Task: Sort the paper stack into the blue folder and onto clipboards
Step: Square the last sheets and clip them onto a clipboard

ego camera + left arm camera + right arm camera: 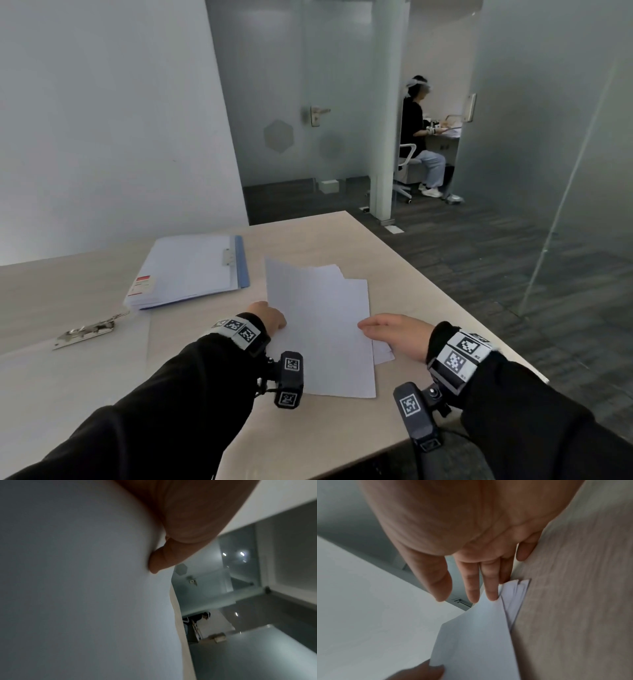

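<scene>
A loose stack of white paper (383, 354) lies at the table's centre. Its top sheet (318, 308) is raised at the left. My left hand (270, 318) pinches that sheet's left edge; in the left wrist view a fingertip (159, 561) presses on the sheet (85, 588). My right hand (383, 330) rests at the right edge with straight fingers (489, 588) between the top sheet (474, 642) and the stack (515, 595). The blue folder (242, 260) lies far left with papers on it. A clipboard's metal clip (89, 330) lies at the left.
The beige table (342, 240) ends close to my right arm, with dark carpet (479, 267) beyond. A white wall (102, 137) runs behind the table's left. Past a frosted glass door (291, 102) a person (418, 137) sits at another desk.
</scene>
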Demonstrator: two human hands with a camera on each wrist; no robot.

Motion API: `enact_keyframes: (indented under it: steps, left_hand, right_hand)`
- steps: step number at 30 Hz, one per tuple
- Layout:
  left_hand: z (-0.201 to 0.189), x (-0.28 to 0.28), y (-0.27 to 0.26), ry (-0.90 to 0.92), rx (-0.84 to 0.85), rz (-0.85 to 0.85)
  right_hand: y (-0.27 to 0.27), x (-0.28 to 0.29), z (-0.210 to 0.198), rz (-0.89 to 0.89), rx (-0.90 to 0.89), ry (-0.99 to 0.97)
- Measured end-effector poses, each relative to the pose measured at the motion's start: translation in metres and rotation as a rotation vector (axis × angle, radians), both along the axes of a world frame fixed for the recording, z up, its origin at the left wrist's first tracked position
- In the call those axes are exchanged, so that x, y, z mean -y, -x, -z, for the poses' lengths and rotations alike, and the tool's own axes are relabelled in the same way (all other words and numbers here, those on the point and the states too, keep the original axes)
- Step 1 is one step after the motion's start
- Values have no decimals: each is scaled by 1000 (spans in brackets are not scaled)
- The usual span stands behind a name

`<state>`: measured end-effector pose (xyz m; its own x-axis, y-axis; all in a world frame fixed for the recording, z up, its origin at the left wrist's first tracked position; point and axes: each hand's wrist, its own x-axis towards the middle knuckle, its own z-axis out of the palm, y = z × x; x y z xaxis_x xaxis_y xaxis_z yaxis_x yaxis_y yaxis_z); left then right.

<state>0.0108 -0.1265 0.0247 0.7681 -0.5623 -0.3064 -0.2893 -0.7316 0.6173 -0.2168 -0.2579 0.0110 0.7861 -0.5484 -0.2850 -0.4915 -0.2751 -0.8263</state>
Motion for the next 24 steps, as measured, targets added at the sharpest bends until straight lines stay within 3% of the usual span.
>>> enact_keyframes:
  steps: [3, 6, 11, 17, 20, 24]
  left_hand:
    - [2, -10, -2, 159, -27, 8]
    - [0, -29, 0, 340, 24, 12]
    - [-11, -63, 6, 594, 111, 56]
    - [-28, -93, 8, 878, 42, 49]
    - [-38, -103, 2, 926, 62, 21]
    - [-40, -116, -7, 999, 5, -31]
  right_hand:
    - [-3, -1, 3, 73, 109, -81]
    - [-7, -1, 3, 262, 240, -112]
    - [-21, -2, 10, 465, 474, -395]
    - [-49, -37, -23, 338, 709, -535]
    - [-59, -51, -46, 304, 846, -468]
    - [-68, -64, -55, 251, 883, -401]
